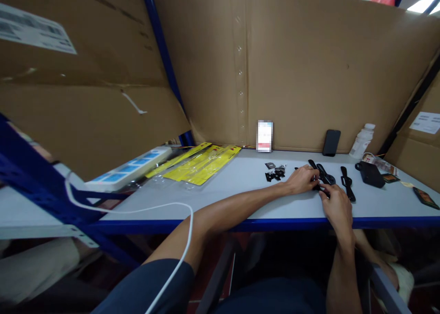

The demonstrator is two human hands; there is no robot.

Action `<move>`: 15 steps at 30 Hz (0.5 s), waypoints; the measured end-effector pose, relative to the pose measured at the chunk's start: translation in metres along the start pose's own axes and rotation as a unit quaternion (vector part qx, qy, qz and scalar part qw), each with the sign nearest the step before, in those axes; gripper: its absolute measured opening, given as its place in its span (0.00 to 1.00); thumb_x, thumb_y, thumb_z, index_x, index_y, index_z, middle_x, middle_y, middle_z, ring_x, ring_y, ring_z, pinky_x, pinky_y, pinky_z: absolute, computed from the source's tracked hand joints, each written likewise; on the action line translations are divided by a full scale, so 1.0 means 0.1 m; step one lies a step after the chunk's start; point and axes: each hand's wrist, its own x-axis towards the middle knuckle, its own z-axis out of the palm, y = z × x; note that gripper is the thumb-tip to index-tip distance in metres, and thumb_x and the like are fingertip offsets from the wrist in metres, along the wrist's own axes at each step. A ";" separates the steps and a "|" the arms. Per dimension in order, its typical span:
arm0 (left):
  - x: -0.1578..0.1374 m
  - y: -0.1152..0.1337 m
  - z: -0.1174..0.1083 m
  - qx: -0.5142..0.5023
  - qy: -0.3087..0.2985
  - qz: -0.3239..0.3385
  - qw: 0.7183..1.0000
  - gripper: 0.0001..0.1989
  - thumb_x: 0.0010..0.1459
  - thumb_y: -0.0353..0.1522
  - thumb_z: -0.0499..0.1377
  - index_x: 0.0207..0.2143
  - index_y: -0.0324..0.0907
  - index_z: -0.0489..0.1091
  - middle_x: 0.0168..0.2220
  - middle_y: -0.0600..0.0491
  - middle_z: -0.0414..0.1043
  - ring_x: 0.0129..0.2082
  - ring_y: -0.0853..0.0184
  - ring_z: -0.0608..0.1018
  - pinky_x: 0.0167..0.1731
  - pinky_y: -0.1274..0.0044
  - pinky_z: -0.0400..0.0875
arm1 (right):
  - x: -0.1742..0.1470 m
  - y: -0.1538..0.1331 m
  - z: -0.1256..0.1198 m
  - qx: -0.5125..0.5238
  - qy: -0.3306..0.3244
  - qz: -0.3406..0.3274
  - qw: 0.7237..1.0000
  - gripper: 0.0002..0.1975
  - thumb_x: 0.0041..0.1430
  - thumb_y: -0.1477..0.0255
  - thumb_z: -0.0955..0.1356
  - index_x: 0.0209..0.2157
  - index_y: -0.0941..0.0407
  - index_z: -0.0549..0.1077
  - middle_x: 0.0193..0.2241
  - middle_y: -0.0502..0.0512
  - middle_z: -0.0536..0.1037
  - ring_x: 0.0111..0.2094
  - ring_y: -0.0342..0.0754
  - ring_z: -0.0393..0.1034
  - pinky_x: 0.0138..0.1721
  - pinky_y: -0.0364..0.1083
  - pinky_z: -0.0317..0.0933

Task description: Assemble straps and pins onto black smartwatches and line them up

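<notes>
My left hand [304,179] is bent over the table with its fingers curled in. Close beside it, my right hand [337,206] pinches a slim black piece [323,190] that lies between the two hands; the fingers cover most of it. Both hands appear closed on this same piece. Just beyond them are more long black pieces [326,175] with a wider middle. Another such piece [348,184], with an opening in its middle, lies to the right. A cluster of small black parts [275,173] is left of my left hand, near a small dark packet [270,166].
Yellow cards in clear bags [206,167] and a white-and-blue power strip [132,168] lie left. A lit phone [264,136], a dark phone [331,143] and a bottle [362,141] stand along the cardboard wall [302,75]. A black case [370,174] sits right. A white cable [137,210] crosses the left arm.
</notes>
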 end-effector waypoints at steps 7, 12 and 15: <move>0.01 0.03 -0.01 -0.084 -0.012 0.043 0.995 0.20 0.50 0.17 0.52 0.40 0.39 0.77 0.39 0.50 0.79 0.46 0.63 0.76 0.48 0.74 0.71 | 0.00 0.01 0.00 -0.012 0.001 -0.005 1.000 0.16 0.67 0.72 0.64 0.51 0.57 0.79 0.45 0.61 0.80 0.47 0.54 0.72 0.47 0.49 0.62; 0.04 0.01 -0.04 -0.146 0.069 -0.037 0.986 0.20 0.50 0.18 0.52 0.37 0.40 0.80 0.34 0.53 0.81 0.42 0.65 0.77 0.47 0.75 0.71 | 0.00 0.00 0.00 0.002 0.003 -0.002 1.000 0.16 0.67 0.73 0.64 0.52 0.55 0.79 0.45 0.60 0.80 0.47 0.54 0.72 0.47 0.49 0.61; 0.06 -0.04 -0.04 -0.140 0.101 -0.107 0.979 0.18 0.54 0.20 0.52 0.37 0.39 0.80 0.33 0.52 0.80 0.38 0.66 0.78 0.44 0.76 0.72 | -0.01 -0.01 0.00 0.006 -0.001 0.003 1.000 0.16 0.67 0.73 0.64 0.52 0.55 0.79 0.44 0.60 0.80 0.47 0.54 0.72 0.47 0.49 0.61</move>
